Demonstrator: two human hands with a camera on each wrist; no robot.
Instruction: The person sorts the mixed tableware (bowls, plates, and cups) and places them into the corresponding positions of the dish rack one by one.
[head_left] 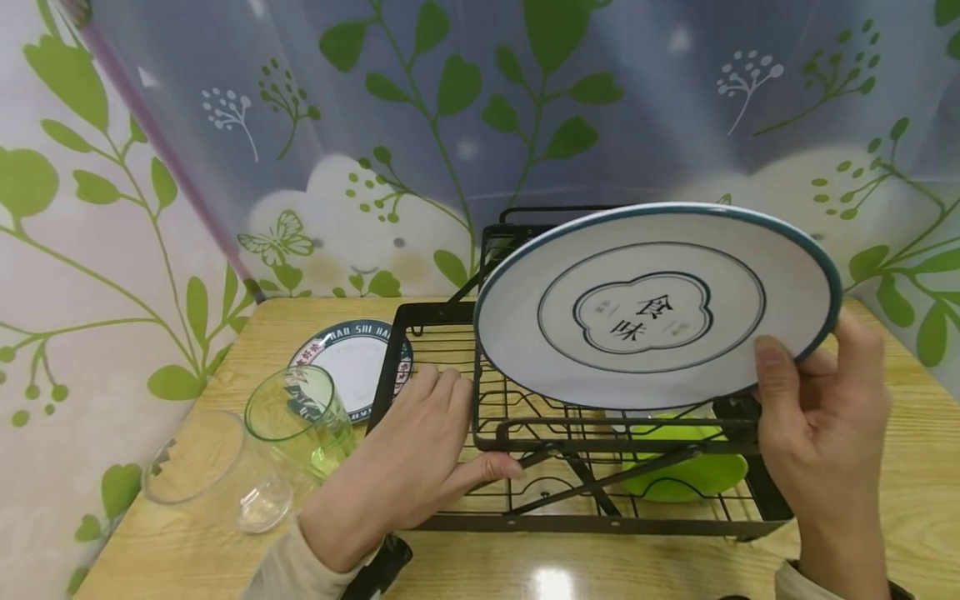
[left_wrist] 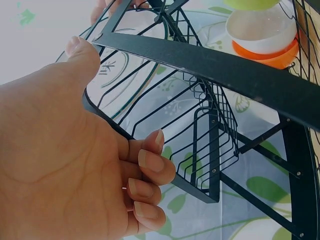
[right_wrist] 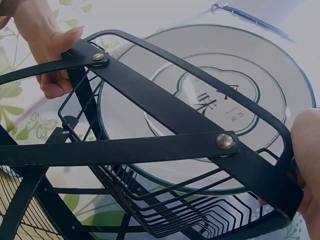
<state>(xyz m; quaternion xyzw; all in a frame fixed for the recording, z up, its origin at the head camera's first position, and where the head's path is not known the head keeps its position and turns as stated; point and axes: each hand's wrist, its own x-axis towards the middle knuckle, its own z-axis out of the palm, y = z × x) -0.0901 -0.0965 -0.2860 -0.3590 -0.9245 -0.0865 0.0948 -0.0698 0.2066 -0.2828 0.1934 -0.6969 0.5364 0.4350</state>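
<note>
A large white plate [head_left: 517, 342] with a blue rim and dark characters at its centre is tilted above the black wire dish rack [head_left: 600, 525]. My right hand [head_left: 828, 417] grips its right edge, thumb on the upper face and fingers behind. The plate [right_wrist: 200, 45] shows behind the rack's bars in the right wrist view. My left hand [head_left: 412, 454] holds the left end of the rack's upper tier. In the left wrist view, the left thumb [left_wrist: 82, 57] lies at the tier's corner and the fingertips curl in beside its end bar.
Left of the rack stand a green glass [head_left: 300, 417] and a clear glass [head_left: 202, 483], with a smaller plate [head_left: 356, 367] behind. A green bowl [head_left: 682, 475] sits in the lower tier. White [left_wrist: 260, 30] and orange bowls [left_wrist: 272, 60] show there too. A patterned curtain [head_left: 420, 150] hangs behind.
</note>
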